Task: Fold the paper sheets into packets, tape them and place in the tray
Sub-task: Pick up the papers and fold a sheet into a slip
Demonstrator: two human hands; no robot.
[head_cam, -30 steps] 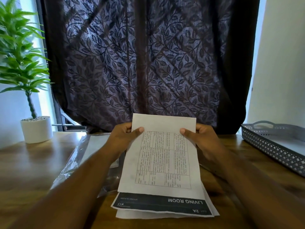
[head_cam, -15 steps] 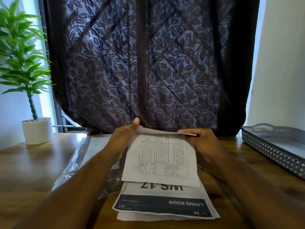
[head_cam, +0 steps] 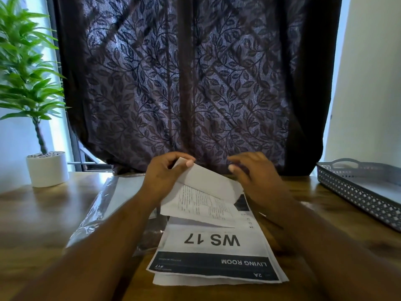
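Left hand (head_cam: 163,177) pinches the far edge of the top sheet (head_cam: 204,198), folding it nearward over the stack (head_cam: 217,263) — right hand (head_cam: 253,177) hovers half-open, empty, positioned to crease.

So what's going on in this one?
A person at a wooden table is folding a printed sheet over a stack of papers. The left hand pinches the sheet's far corner; the right hand hovers open beside it. No tape is visible. The grey tray sits at right.
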